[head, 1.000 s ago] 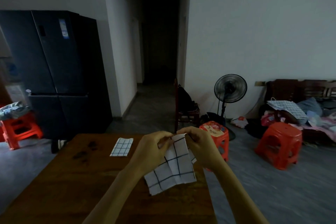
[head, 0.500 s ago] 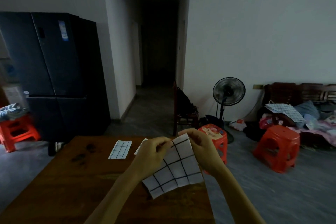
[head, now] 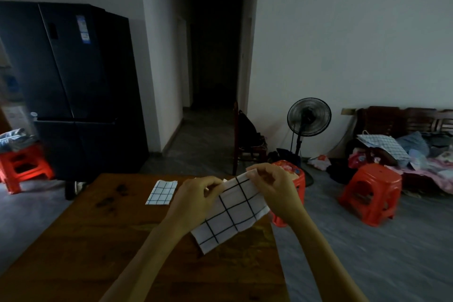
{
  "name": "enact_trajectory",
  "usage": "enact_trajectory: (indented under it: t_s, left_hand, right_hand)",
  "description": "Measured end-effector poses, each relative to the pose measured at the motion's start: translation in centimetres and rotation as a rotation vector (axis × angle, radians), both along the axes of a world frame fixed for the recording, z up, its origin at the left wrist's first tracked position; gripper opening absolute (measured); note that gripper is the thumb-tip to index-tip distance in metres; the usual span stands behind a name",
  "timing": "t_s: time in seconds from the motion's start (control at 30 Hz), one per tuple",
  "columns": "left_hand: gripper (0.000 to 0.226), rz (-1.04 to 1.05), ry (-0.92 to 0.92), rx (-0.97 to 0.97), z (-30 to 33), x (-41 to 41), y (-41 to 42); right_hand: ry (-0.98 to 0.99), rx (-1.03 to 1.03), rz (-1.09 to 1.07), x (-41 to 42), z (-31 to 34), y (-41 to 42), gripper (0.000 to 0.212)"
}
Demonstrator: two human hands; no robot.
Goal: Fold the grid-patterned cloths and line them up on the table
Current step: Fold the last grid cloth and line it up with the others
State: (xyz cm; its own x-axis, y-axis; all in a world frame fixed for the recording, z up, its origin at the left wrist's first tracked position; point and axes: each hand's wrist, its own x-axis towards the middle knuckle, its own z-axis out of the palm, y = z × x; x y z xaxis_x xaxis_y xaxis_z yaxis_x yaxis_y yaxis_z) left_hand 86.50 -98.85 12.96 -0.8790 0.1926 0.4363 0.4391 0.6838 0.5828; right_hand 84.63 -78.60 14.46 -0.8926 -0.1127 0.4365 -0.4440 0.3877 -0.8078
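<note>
A white cloth with black grid lines [head: 232, 213] hangs in the air above the right part of the brown wooden table [head: 98, 240]. My left hand [head: 196, 200] pinches its upper left corner and my right hand [head: 272, 186] pinches its upper right corner, so the cloth is stretched between them and slopes down to the left. A folded grid cloth [head: 161, 192] lies flat on the table's far side, left of my hands. Another white edge peeks out just behind my left hand; what it is I cannot tell.
Red plastic stools stand beside the table's right edge [head: 291, 179], further right [head: 370, 193] and at the far left [head: 22, 167]. A standing fan [head: 308, 117], a chair [head: 247, 144] and a cluttered bench [head: 404, 144] are behind. A dark fridge [head: 68, 81] stands left.
My hands have drawn apart and spread the cloth wider between them. The view has shifted slightly.
</note>
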Motion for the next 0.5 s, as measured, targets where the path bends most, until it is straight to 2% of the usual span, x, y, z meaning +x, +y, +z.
enact_trajectory:
  t_s: [0.13,0.3,0.4,0.5]
  left_hand:
    - [0.016,0.041,0.033,-0.062,-0.6,0.1,-1.4]
    - [0.011,0.084,0.091,-0.012,-0.7,0.1,-1.9]
    - [0.012,0.101,0.079,-0.069,-0.4,0.0,-1.7]
    - [0.011,0.121,0.033,-0.107,-0.6,0.0,-2.1]
  right_hand:
    - [-0.026,-0.081,-0.066,-0.1,0.0,0.6,0.008]
    - [-0.086,-0.068,0.0,-0.5,-0.5,0.3,0.014]
    - [-0.043,-0.094,-0.058,-0.7,-0.6,0.0,0.021]
    - [0.018,-0.111,-0.078,-0.6,-0.6,0.0,0.016]
